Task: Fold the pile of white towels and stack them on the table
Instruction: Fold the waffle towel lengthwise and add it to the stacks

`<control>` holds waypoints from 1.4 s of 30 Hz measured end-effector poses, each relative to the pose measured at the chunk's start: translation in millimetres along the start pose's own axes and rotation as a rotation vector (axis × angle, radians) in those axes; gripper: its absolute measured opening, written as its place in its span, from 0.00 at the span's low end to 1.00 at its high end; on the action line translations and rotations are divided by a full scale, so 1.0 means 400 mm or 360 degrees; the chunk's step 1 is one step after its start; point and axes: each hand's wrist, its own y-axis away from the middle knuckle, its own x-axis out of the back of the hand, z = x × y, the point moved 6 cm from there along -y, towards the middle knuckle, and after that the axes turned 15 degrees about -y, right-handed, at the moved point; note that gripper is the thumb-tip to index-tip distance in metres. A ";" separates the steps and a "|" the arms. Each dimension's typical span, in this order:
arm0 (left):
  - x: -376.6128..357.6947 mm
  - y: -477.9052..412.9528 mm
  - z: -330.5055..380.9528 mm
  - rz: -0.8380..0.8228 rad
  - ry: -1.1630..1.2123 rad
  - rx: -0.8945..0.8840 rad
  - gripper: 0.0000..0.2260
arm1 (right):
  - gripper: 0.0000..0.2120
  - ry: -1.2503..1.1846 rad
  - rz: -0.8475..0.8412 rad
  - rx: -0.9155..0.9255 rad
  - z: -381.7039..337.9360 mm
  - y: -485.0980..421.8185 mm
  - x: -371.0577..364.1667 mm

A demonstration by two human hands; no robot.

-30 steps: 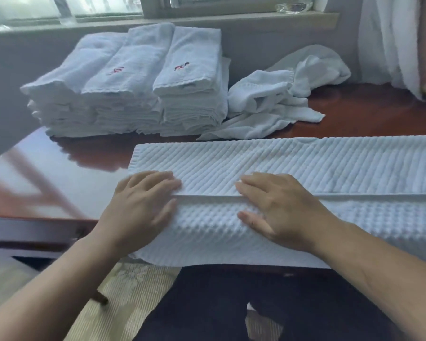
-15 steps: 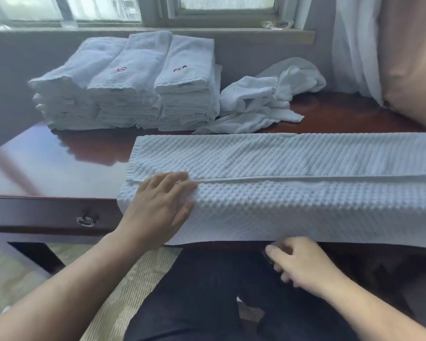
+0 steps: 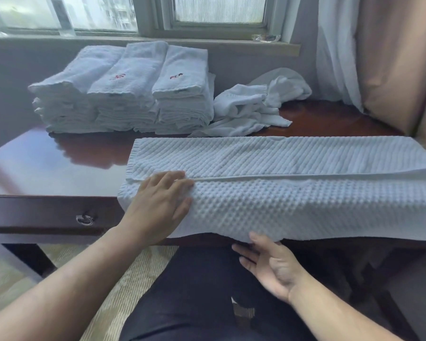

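A long white towel (image 3: 293,193) lies across the dark wooden table (image 3: 47,168), its far part folded toward me and its near edge hanging over the table's front. My left hand (image 3: 160,205) rests flat on the towel's left end, fingers straight. My right hand (image 3: 268,264) is below the table edge, palm up, fingers straight, with fingertips touching the hanging hem from underneath. Three stacks of folded white towels (image 3: 123,94) stand at the back left. A small pile of unfolded white towels (image 3: 253,107) lies to their right.
A window sill (image 3: 158,43) runs behind the table, with a glass dish (image 3: 266,37) on it. Curtains (image 3: 379,70) hang at the right. A drawer with a ring pull (image 3: 84,219) sits in the table's front left. My dark-clothed lap is below.
My right hand left the top of the towel, dropped below the table's front edge and turned palm up under the hanging hem. My left hand stayed pressed on the left end.
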 end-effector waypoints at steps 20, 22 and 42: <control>0.159 0.004 0.056 0.0150 -0.0108 -0.0199 0.29 | 0.22 0.0688 -0.0476 0.0335 -0.177 0.005 -0.312; 0.159 -0.009 0.048 0.0165 -0.0284 -0.0092 0.25 | 0.22 0.0676 -0.0393 0.0327 -0.196 -0.009 -0.329; 0.083 -0.149 -0.176 -0.0157 0.0697 0.0306 0.09 | 0.21 0.1533 -0.0121 0.0626 -0.329 -0.135 -0.363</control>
